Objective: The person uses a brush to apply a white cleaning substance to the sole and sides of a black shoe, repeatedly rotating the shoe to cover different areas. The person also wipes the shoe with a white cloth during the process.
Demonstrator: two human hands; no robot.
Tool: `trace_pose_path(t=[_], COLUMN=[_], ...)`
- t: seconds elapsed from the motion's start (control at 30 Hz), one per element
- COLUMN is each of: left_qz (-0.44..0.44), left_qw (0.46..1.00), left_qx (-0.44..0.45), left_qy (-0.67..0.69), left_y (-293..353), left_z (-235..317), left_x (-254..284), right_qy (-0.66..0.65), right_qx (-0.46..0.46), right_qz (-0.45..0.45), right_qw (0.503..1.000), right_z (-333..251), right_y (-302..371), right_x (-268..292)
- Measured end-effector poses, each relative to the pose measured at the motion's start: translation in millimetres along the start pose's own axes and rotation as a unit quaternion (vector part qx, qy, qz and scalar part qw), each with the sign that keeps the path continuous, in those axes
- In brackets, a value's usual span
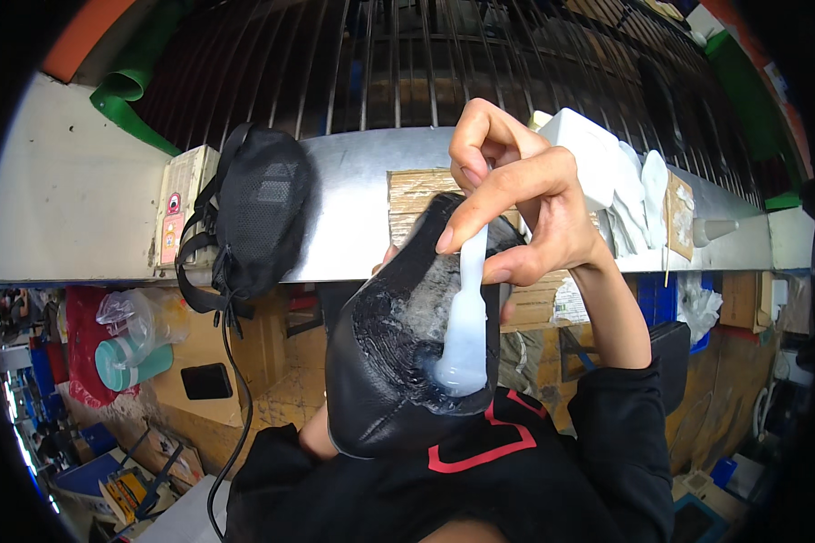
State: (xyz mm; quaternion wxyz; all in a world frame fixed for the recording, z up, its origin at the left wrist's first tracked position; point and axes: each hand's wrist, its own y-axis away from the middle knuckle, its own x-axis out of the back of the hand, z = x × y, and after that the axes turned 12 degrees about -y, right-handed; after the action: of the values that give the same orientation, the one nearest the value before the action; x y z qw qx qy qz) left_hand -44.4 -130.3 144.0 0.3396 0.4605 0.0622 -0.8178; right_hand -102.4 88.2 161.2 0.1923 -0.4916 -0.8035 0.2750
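A black leather shoe upper (371, 398), bottom side up, is held close to my chest. Its wrinkled edge is folded inward around a grey, fuzzy middle (430, 303) and looks wet. My left hand (390, 256) grips it from behind; only bits of fingers show at its sides, the rest is hidden. Between thumb and fingers, my right hand (530, 199) pinches a translucent white plastic spatula (466, 335). Its broad, wet-looking end touches the folded leather at the near right part of the upper.
A metal ledge (344, 181) runs across, with metal bars (407, 63) beyond. On it are a black mesh bag (264, 204), cardboard (414, 195), a white container (581, 154) and another white spatula (654, 185). Lower left sit a phone (206, 382) and a teal cup (136, 364).
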Motion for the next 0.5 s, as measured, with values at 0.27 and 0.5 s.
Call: trace_pose_path(t=[0.27,0.5], left_qz=[-0.028,-0.098], left_qw=[0.998,0.991], left_qx=[0.002,0.003], left_qy=[-0.061,-0.090], left_y=[9,5], left_z=[-2,-17], left_x=[-18,-20], right_qy=[-0.036,-0.022], right_qx=[-0.021,-0.037], right_qz=[-0.017,-0.039], right_qw=[0.999,0.998], right_z=[3,2], right_y=[-4,0], right_x=[-1,10])
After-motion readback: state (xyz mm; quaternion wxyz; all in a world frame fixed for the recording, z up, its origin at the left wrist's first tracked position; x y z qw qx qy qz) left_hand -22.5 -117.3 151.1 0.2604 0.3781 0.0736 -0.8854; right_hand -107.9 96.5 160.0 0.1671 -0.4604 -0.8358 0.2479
